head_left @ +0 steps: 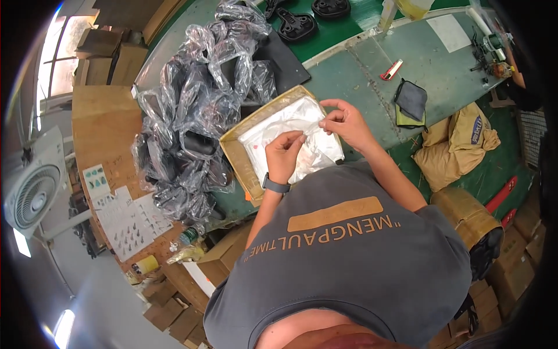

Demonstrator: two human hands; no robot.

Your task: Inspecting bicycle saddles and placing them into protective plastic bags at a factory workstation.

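Note:
Both of my hands are over an open cardboard box (237,166) at the near edge of the green workbench. Thin, clear plastic bags fill the box. My left hand (283,152), with a dark watch at the wrist, pinches the edge of a clear plastic bag (311,152). Just to its right and a little farther off, my right hand (347,123) pinches the same bag by thumb and forefinger. The bag hangs loose between the fingertips and lies partly over the box's contents.
A heap of dark parts in clear plastic (200,96) covers the bench left of the box. Far right lie a red utility knife (392,70) and a dark pouch (411,100). A tan sack (456,148) is on my right; a white fan (36,189) stands far left.

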